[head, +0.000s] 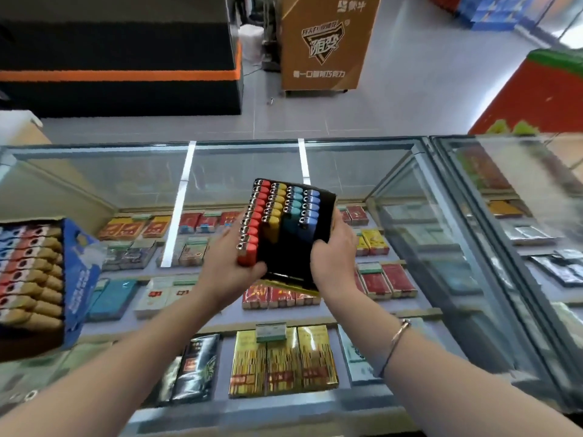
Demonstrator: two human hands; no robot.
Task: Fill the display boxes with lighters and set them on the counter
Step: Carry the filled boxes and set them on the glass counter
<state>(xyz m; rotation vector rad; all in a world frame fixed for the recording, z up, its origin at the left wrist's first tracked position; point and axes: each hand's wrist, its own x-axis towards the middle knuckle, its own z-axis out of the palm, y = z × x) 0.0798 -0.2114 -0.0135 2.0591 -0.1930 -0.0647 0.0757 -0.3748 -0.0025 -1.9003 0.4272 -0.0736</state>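
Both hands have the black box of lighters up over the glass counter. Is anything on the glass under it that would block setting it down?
Nothing visible. The black box is held by the left hand and right hand above bare counter glass. The blue box sits well off to the left.

We count two display boxes: a black box held up and a blue box at left. In the black box we see four rows of lighters: red, yellow, teal, blue. Two hands show.
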